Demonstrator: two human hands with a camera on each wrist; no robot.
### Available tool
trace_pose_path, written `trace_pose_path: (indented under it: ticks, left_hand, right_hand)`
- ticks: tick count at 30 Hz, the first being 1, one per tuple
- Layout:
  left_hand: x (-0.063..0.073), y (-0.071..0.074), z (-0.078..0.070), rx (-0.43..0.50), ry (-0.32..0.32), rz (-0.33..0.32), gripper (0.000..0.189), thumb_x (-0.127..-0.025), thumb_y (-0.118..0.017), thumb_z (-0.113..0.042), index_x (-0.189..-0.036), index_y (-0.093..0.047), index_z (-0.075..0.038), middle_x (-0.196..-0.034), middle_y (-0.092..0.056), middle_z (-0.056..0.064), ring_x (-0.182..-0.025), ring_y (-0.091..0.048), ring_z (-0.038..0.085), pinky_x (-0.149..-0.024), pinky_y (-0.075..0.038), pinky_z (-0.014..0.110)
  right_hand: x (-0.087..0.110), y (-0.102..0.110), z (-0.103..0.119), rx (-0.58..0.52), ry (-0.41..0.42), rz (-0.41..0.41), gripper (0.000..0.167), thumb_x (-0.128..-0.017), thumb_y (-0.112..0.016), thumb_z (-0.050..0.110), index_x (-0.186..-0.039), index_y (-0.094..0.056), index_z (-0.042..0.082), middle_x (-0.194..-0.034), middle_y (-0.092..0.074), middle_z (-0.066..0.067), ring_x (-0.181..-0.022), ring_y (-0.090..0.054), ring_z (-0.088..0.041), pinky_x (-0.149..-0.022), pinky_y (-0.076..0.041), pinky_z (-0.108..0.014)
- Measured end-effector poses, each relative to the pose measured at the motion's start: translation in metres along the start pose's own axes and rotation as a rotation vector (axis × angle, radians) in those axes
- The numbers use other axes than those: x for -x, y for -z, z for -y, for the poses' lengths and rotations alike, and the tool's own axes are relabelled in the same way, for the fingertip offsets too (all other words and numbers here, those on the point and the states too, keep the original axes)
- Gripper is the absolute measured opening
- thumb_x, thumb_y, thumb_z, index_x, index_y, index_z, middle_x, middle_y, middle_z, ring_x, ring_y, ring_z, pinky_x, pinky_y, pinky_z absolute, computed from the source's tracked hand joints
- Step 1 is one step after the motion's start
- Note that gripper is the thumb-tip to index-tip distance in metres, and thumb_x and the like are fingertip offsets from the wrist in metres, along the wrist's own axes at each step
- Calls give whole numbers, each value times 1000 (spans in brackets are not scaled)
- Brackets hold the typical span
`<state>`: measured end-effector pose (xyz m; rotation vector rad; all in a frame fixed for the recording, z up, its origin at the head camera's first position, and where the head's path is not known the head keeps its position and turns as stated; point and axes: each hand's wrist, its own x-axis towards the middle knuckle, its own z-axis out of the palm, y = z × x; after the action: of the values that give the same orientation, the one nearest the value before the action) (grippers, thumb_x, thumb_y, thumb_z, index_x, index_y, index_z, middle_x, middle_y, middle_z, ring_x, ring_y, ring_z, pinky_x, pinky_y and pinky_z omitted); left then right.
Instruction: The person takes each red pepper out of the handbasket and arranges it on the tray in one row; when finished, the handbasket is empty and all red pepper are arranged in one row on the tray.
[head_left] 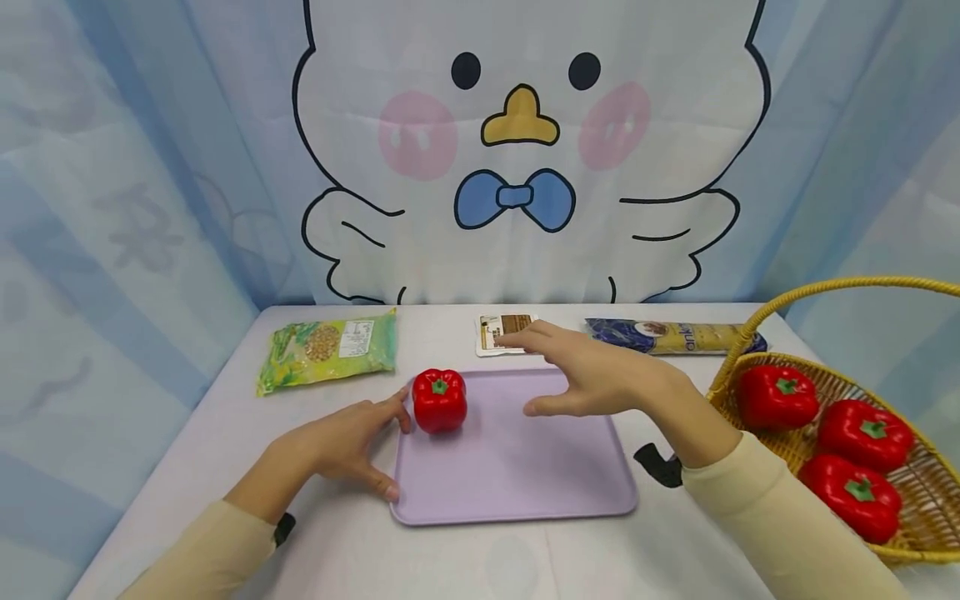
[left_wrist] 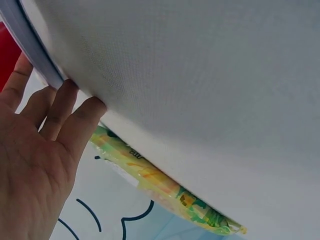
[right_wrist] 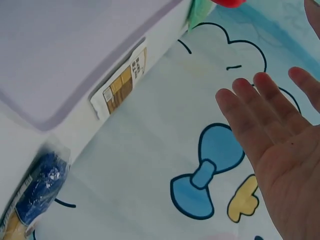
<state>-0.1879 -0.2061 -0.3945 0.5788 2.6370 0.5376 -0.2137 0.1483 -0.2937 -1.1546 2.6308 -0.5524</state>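
Note:
A red bell pepper [head_left: 439,402] with a green stem sits at the left end of a lavender tray [head_left: 525,475]. My left hand [head_left: 348,442] touches the tray's left rim, thumb near the front corner and fingers beside the pepper. In the left wrist view the left hand [left_wrist: 45,135] has its fingers extended along the tray's edge. Above the tray's right half hovers my right hand [head_left: 592,371], thumb apart from the fingers and nothing between them. The right wrist view shows that hand [right_wrist: 280,145] with straight fingers and a bare palm.
On the right, a wicker basket [head_left: 780,308] with a tall handle holds three red bell peppers [head_left: 862,433]. Along the table's back lie a green-yellow bag [head_left: 326,350], a small flat packet [head_left: 491,333] and a long blue-yellow package [head_left: 675,337]. A printed curtain [head_left: 517,258] hangs behind.

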Motion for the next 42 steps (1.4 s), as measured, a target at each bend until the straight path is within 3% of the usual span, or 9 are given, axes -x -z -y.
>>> trace_pose_path:
  ticks: [6, 19, 25, 30, 34, 38, 42]
  left_hand:
    - [0, 0, -1, 9, 10, 3, 81, -58, -93, -62, -123, -54, -36, -160, -41, 7, -126, -50, 24, -109, -45, 58]
    - [-2, 3, -1, -3, -11, 1, 90, -58, -93, -62, -131, -52, -32, -152, -48, 6, -120, -51, 22, -110, -45, 55]
    - [-1, 2, 0, -1, 30, 11, 80, -58, -93, -62, -123, -54, -36, -166, -33, 7, -131, -49, 27, -110, -45, 60]
    - [-1, -1, -1, 17, 42, 12, 85, -57, -93, -62, -128, -53, -36, -155, -46, 4, -126, -50, 23, -109, -46, 58]
    - [0, -4, -1, 24, 46, 19, 83, -57, -93, -61, -126, -54, -37, -158, -43, 4, -125, -51, 22, -108, -48, 57]
    - [2, -6, -1, 20, 41, 24, 81, -57, -93, -62, -124, -54, -38, -161, -40, 5, -122, -51, 22, -107, -48, 56]
    - [-1, -4, -1, 19, 33, 18, 84, -57, -93, -62, -127, -54, -38, -153, -48, 2, -122, -51, 20, -107, -49, 54]
  right_hand:
    - [15, 11, -2, 52, -12, -21, 80, -90, -79, 44, -158, -37, 34, -151, -46, 5, -131, -52, -19, -107, -50, -51]
    - [52, 25, -19, 135, 29, -124, 68, -92, -78, 38, -151, -48, 25, -144, -54, 4, -122, -56, -15, -101, -53, -49]
    - [66, 31, -23, 164, 68, -172, 61, -92, -79, 35, -146, -53, 24, -136, -58, 5, -113, -58, -10, -97, -55, -45]
    - [79, 34, -26, 190, 68, -193, 59, -93, -78, 36, -146, -54, 24, -139, -58, 5, -118, -59, -11, -97, -56, -46]
    - [89, 36, -29, 232, 71, -228, 60, -91, -81, 33, -144, -55, 28, -136, -58, 9, -118, -59, -10, -95, -57, -44]
    - [99, 36, -32, 276, 112, -280, 62, -87, -84, 27, -143, -56, 31, -133, -59, 14, -116, -60, -7, -93, -57, -37]
    - [111, 38, -36, 278, 154, -331, 68, -81, -88, 17, -141, -58, 31, -130, -59, 17, -115, -60, -5, -95, -50, -18]
